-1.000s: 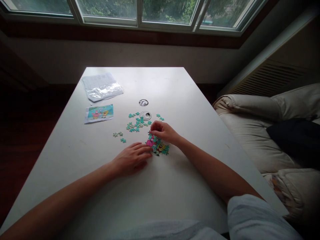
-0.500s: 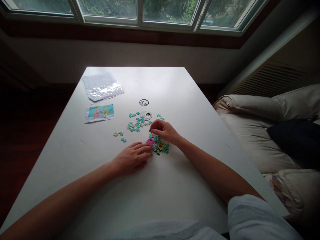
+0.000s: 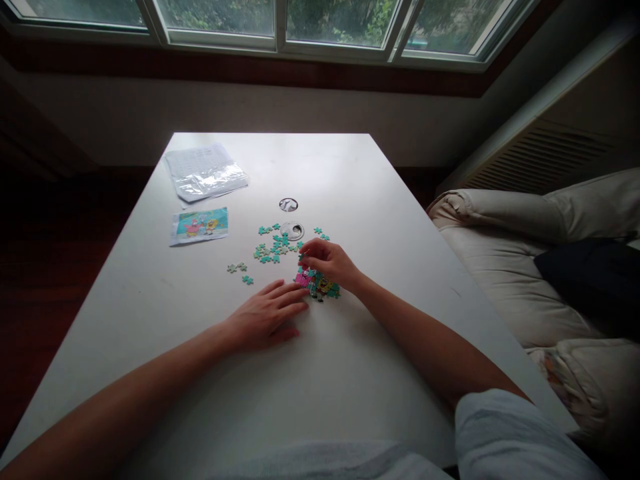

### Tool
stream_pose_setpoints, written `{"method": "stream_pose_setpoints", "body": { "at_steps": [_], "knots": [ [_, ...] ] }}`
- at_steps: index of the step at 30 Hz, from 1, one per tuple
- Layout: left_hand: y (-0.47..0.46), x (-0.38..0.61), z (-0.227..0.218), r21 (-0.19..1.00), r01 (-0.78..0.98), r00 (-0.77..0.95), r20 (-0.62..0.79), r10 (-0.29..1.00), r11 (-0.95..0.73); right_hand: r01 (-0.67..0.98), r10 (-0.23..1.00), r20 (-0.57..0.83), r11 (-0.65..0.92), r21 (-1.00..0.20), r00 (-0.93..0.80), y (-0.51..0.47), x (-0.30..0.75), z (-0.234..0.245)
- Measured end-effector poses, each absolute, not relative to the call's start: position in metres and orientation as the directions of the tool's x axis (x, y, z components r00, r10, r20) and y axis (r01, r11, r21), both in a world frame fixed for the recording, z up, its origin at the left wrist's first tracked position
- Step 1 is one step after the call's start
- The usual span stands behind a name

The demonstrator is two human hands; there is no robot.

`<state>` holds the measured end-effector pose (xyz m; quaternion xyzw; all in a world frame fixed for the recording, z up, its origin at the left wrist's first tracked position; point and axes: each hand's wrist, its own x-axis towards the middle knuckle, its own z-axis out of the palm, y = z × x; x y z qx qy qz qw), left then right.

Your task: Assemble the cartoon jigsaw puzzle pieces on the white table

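A partly joined jigsaw puzzle (image 3: 320, 285) with pink and yellow cartoon figures lies between my hands. My left hand (image 3: 270, 315) rests palm down with fingers spread, its fingertips at the puzzle's left edge. Over the top edge, my right hand (image 3: 333, 262) has thumb and fingers pinched on a small jigsaw piece (image 3: 301, 256), mostly hidden by the fingers. Loose jigsaw pieces (image 3: 270, 253), green and teal, are scattered just beyond. Several more pieces (image 3: 241, 268) lie to the left, and a couple of teal ones (image 3: 320, 232) sit beyond my right hand.
On the white table (image 3: 350, 387) a printed picture card (image 3: 200, 225) lies at the left, below a clear plastic sleeve with papers (image 3: 207, 173). Two round metallic discs (image 3: 289, 205) are past the pieces. A pale sofa (image 3: 500, 267) stands to the right.
The joined puzzle has shifted slightly up and to the right. My left fingers have moved a little with it, the thumb more visible. My right hand stays nearly in place.
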<state>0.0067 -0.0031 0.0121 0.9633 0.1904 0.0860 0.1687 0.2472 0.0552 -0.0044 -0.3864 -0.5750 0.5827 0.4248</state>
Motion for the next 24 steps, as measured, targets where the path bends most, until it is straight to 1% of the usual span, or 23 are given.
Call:
{"method": "stream_pose_setpoints", "body": {
  "at_steps": [2,4,6,8,11,15,21,24],
  "knots": [
    [-0.0027,0.0067,0.0126,0.363,0.332,0.914,0.105,0.392,-0.871,-0.065,0.941,0.034,0.013,-0.998,-0.336,0.0545,0.2461,-0.0046],
    [-0.0023,0.0068,0.0129,0.368,0.330,0.914,0.104,0.391,-0.869,-0.013,0.931,0.040,0.038,-0.999,-0.364,0.0537,0.2457,-0.0032],
    [-0.0020,0.0069,0.0129,0.367,0.331,0.916,0.098,0.390,-0.869,0.111,0.917,0.060,0.113,-0.987,-0.394,0.0531,0.2461,-0.0011],
    [-0.0017,0.0068,0.0127,0.366,0.322,0.918,0.105,0.383,-0.873,0.251,0.914,0.085,0.197,-0.948,-0.397,0.0533,0.2469,0.0007],
    [-0.0008,0.0062,0.0122,0.377,0.289,0.923,0.133,0.361,-0.880,0.360,0.918,0.079,0.230,-0.904,-0.389,0.0542,0.2479,0.0014],
    [0.0009,0.0054,0.0124,0.395,0.262,0.925,0.156,0.345,-0.881,0.344,0.905,0.034,0.196,-0.919,-0.424,0.0542,0.2479,0.0001],
    [0.0023,0.0054,0.0139,0.403,0.263,0.921,0.166,0.353,-0.876,0.419,0.892,0.085,0.290,-0.860,-0.443,0.0530,0.2482,0.0010],
    [0.0027,0.0053,0.0136,0.406,0.256,0.920,0.177,0.350,-0.877,0.407,0.893,0.040,0.244,-0.880,-0.449,0.0530,0.2483,0.0014]
  ]
}}
